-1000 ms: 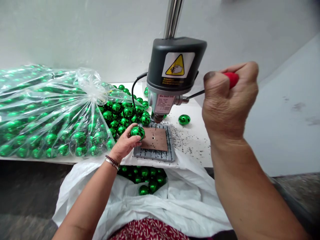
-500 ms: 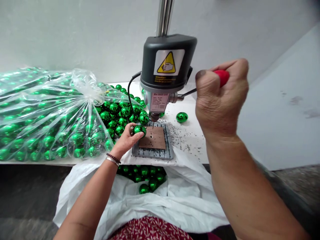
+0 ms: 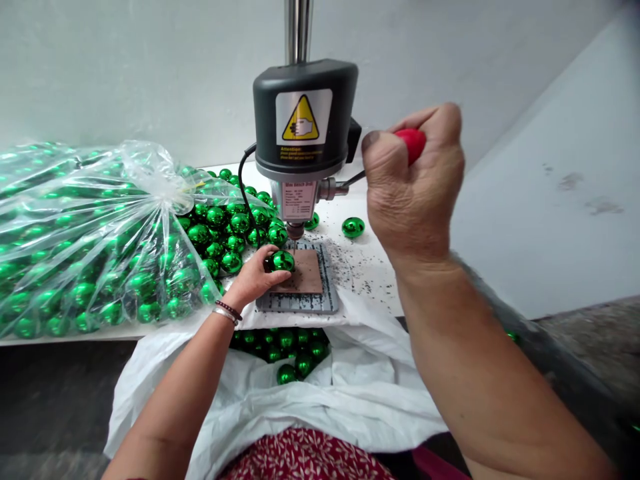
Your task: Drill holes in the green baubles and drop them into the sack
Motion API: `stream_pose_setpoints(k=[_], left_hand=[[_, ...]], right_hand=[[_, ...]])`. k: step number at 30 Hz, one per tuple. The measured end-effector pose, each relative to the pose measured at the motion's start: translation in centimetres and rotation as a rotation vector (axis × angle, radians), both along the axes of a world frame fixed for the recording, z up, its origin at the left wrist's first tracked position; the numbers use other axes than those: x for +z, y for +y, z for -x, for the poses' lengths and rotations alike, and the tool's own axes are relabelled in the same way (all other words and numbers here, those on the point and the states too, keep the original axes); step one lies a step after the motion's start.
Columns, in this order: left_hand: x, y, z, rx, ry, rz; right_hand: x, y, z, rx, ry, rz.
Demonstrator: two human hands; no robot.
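Observation:
My left hand [image 3: 256,275] pinches a shiny green ball [image 3: 283,261] between thumb and fingers, just over the brown board [image 3: 311,275] on the drill's grey base. The ball sits close to the thin drill bit; whether they touch I cannot tell. Above stands a black bench drill [image 3: 304,120] with a yellow warning label. My right hand [image 3: 415,180] is wrapped round the red knob [image 3: 413,144] of the drill's feed lever, thumb toward the machine.
Left of the drill lies a clear plastic bag [image 3: 150,193] full of green balls, with more loose behind. One green ball [image 3: 353,227] rests on the white table among dark shavings. Below the table edge, a white sack [image 3: 370,373] holds several green balls.
The green ball in my left hand has moved right across the board, nearer the bit, covering the board's hole. My right hand still grips the lever knob. The whole view has shifted slightly.

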State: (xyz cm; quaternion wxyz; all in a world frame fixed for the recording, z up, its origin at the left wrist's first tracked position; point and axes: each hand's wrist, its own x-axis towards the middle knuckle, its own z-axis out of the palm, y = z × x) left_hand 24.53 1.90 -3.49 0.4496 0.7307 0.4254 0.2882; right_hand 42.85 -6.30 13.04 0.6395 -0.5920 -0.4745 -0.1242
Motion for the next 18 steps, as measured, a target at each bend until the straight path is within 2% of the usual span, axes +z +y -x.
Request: stream_pose_setpoints(k=[12, 18], left_hand=[[1.4, 0.0, -0.5, -0.069, 0.159, -0.043], [1.4, 0.6, -1.1, -0.124, 0.117, -0.061]], right_hand=[[-0.2, 0.1, -0.4, 0.015, -0.069, -0.039], [-0.1, 0.0, -0.3, 0.019, -0.022, -0.013]])
